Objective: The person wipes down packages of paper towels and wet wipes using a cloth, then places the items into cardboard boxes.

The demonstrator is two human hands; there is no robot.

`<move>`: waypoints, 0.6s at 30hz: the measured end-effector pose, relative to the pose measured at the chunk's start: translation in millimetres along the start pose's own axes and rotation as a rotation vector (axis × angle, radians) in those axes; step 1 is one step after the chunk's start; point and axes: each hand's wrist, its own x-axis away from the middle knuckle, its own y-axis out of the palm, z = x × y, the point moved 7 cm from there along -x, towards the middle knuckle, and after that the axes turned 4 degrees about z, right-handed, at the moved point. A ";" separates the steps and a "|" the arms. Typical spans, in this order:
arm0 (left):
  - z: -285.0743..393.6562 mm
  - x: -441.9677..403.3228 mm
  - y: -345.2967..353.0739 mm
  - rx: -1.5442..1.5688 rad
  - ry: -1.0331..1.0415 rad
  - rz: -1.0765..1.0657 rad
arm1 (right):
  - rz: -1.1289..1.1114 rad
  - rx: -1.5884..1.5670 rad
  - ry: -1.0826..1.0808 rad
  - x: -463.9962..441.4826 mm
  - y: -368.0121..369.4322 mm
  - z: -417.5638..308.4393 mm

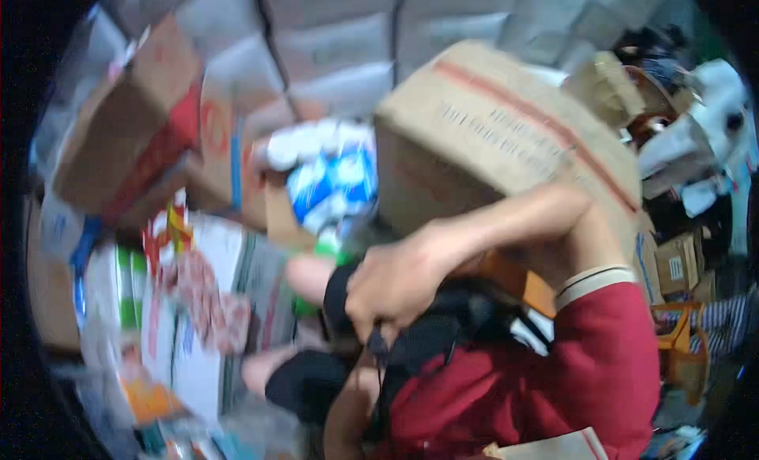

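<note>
My right hand [395, 286] is closed in front of my body, its fingers curled downward and blurred by motion. Just under its fingertips is a small dark piece with a thin cord [379, 345]; what lies inside the fist is hidden. My left hand [367, 375] comes up from below and meets the right one. Its fingers cannot be made out. Black shorts [304, 385] and bare knees lie beyond the hands. A large taped cardboard box [506, 120] stands behind my right forearm. Blue-and-white packs [336, 179] sit left of that box.
Open cardboard boxes [130, 136] stand at the left. White cartons [336, 49] are stacked along the back. A patterned pink cloth or bag [205, 302] lies on white boxes at the lower left. An orange plastic stool or frame [680, 345] and mixed goods are at the right.
</note>
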 end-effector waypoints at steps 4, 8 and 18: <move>26.1 -19.8 18.2 0.050 0.033 -0.138 | -0.039 -0.043 0.108 1.3 12.3 13.0; 128.6 6.8 -7.8 -0.166 0.312 -0.320 | -0.011 -0.157 0.020 5.7 17.6 -5.6; 298.1 155.2 9.4 -0.088 0.920 -0.658 | -0.148 -0.187 0.019 -13.3 45.7 -13.5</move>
